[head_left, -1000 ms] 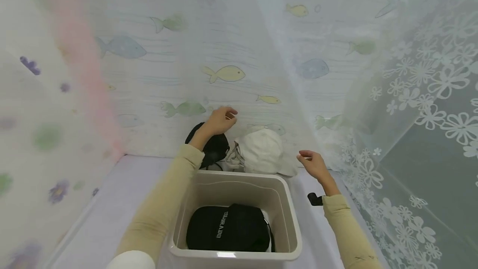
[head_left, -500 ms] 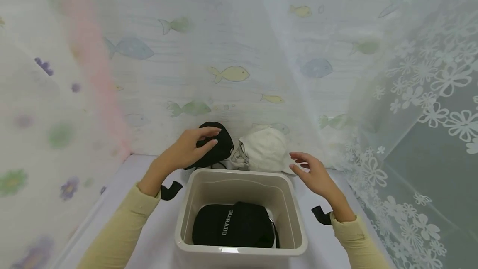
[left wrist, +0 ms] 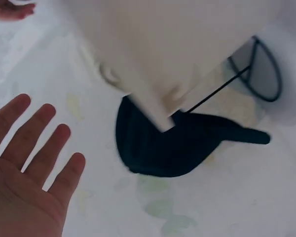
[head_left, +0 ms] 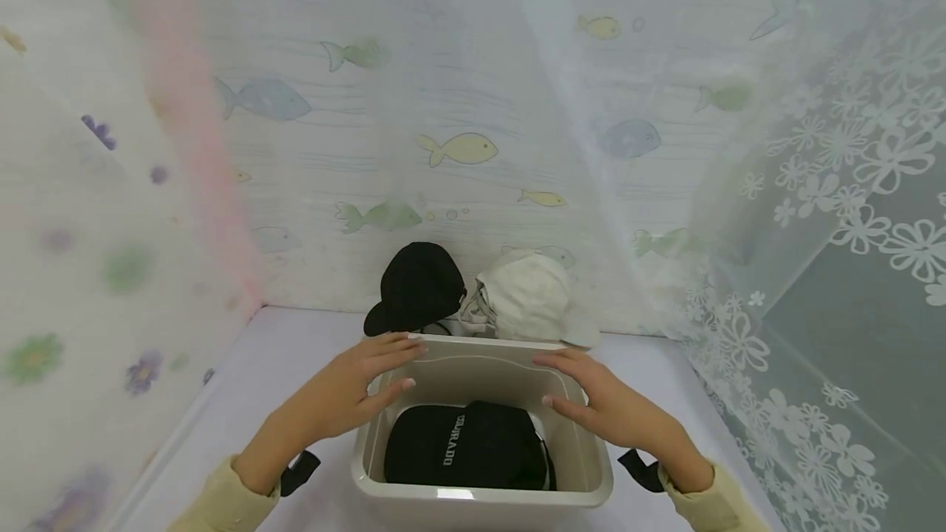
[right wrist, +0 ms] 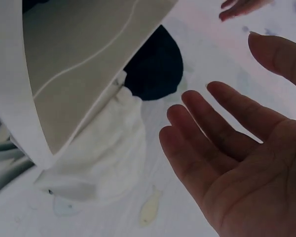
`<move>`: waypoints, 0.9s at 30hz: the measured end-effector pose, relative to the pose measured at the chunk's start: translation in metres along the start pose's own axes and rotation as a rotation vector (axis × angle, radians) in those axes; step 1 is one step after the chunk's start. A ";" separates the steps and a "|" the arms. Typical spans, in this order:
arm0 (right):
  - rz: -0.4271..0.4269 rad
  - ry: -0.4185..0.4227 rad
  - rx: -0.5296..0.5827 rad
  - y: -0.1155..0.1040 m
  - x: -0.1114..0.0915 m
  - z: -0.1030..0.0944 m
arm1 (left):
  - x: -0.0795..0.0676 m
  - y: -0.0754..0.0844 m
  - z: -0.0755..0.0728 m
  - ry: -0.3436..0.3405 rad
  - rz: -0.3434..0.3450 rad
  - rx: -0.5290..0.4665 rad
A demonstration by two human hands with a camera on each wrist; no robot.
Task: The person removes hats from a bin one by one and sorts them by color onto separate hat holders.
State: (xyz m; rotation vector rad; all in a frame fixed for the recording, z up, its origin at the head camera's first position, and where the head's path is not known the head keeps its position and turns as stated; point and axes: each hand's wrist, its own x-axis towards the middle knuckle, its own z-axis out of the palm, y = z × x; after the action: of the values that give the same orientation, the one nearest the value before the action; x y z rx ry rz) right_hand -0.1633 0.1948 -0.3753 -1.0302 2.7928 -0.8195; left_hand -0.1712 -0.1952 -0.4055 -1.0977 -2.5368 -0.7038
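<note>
Left hand (head_left: 347,392), right hand (head_left: 612,402) lowered toward far corners of bin (head_left: 480,498) | fingers relaxed, spread wide | open gap between, above black cap (head_left: 480,447) | rim (head_left: 480,342) contact unclear

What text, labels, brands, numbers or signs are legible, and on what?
"...RADO": pale lettering, running sideways, on the black cap inside the beige bin; its first letters are too blurred to read surely.
Nothing else readable: I can make out no lettering on the rear black cap, white cap or bin.
</note>
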 end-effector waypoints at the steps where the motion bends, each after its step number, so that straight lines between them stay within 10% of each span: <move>1: -0.003 -0.030 -0.003 -0.002 -0.001 0.002 | -0.006 -0.001 0.004 -0.006 0.011 0.011; 13: -0.126 -0.205 -0.091 -0.010 -0.001 0.023 | -0.056 -0.016 0.033 -0.001 0.141 0.088; 27: -0.080 -0.452 -0.301 -0.023 0.042 0.017 | -0.060 -0.029 0.057 0.093 0.355 0.137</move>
State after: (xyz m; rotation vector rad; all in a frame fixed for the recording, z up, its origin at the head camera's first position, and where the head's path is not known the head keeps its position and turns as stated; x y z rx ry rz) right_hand -0.1786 0.1462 -0.3729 -1.1945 2.5334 -0.1362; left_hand -0.1561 -0.2175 -0.4883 -1.3812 -2.1941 -0.4669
